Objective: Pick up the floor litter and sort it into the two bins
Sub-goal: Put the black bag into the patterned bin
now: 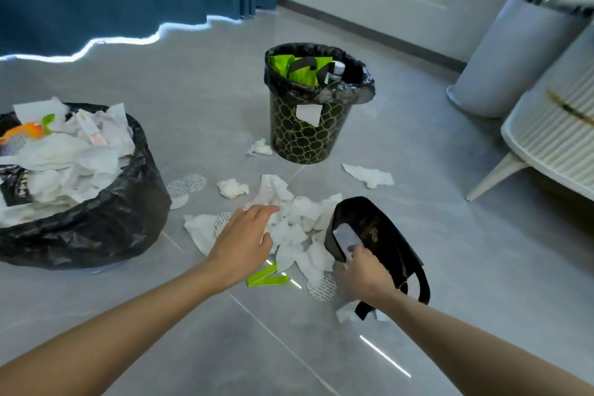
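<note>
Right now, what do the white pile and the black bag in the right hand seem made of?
White pile: soft tissue paper, matte, crumpled and torn-edged. Black bag: probably nonwoven fabric or coated paper, matte with faint print, strap handles; right hand grips it.

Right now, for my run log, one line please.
left hand: open, over tissue pile | right hand: grips black bag | floor: littered

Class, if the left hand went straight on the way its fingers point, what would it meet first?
Probably the pile of crumpled white paper, just ahead of the left hand; the hand's height above it is unclear.
</note>
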The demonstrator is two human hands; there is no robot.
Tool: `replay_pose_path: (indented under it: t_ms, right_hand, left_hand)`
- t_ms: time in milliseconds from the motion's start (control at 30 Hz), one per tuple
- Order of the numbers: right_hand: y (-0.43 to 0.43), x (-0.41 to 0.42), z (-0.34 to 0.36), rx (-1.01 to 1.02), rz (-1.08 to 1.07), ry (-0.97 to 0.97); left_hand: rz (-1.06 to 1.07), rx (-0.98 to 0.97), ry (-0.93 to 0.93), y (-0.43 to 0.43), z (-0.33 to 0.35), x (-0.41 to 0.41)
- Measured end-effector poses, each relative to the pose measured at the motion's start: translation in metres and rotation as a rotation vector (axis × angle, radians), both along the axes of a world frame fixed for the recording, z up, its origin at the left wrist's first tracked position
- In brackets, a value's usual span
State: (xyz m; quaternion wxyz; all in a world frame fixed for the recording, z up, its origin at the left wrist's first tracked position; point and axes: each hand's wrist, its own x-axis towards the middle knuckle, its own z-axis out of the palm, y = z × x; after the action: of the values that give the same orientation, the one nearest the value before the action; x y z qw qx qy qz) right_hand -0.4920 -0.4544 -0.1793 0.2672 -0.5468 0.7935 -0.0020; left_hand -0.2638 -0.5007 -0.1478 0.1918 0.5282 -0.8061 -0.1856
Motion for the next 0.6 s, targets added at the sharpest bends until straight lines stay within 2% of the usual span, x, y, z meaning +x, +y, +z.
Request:
replay_pose_path:
  t_ms: [67, 200, 333, 433, 533, 600]
  right_hand:
    - [0.001, 0.001, -0.004, 0.039, 0.087, 0.062]
    - [-0.002, 0.008, 0.002, -0.021, 0.172, 0.09]
    - [-0.007, 0.008, 0.016, -0.358, 0.287, 0.278]
    - [-0.014, -0.011, 0.027, -0.499, 0.165, 0.396]
    - [-0.014, -0.035, 0.036, -0.332, -0.042, 0.359]
    - [-0.009, -0.05, 0.035, -0.151, -0.204, 0.224]
  left_hand:
    - [0.008, 0.057, 0.008, -0.002, -0.009, -0.002]
    - [0.017, 0.128, 0.049, -0.006, -0.016, -0.007]
    - [0.008, 0.168, 0.068, -0.008, -0.015, -0.016]
    - [-0.018, 0.19, 0.088, -0.012, -0.009, -0.029]
    - [-0.037, 0.222, 0.112, -0.016, -0.001, -0.049]
    - [-0.054, 0.263, 0.125, -0.016, 0.004, -0.063]
